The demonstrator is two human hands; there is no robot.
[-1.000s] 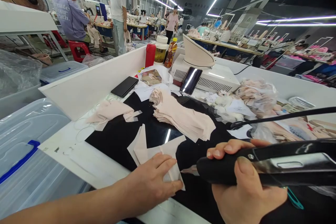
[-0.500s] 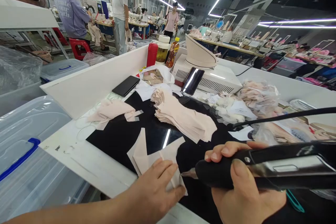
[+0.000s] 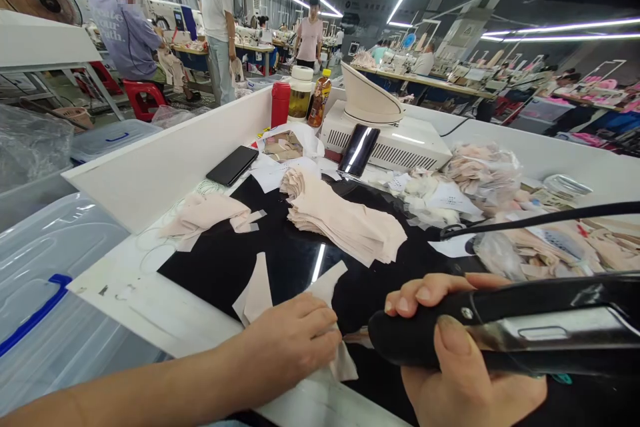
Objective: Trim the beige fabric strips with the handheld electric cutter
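Observation:
My left hand [image 3: 295,340] is closed on a cut piece of pale pink fabric [image 3: 327,282], its fingers curled over the middle and hiding part of it. Corners of the fabric stick out on the far side and under the thumb side. My right hand [image 3: 467,367] grips a thick black corded hand tool [image 3: 545,333] with a silver panel. Its narrow tip [image 3: 357,339] points left, close to my left fingers; I cannot tell whether it touches the fabric. Beyond my hands a stack of pale pink fabric pieces [image 3: 345,220] lies on the black work surface [image 3: 210,270].
A loose fabric bundle [image 3: 207,213] and a phone [image 3: 233,165] lie at left. Behind stand a red flask [image 3: 281,105], a jar [image 3: 301,95], a bottle [image 3: 319,100] and a white vented machine [image 3: 390,140]. Bagged fabric [image 3: 483,177] and a black cord [image 3: 540,217] are at right.
My left fingers have curled and drawn in on the fabric, which now folds up under them. The tool tip is nearer to that hand. The view has shifted slightly.

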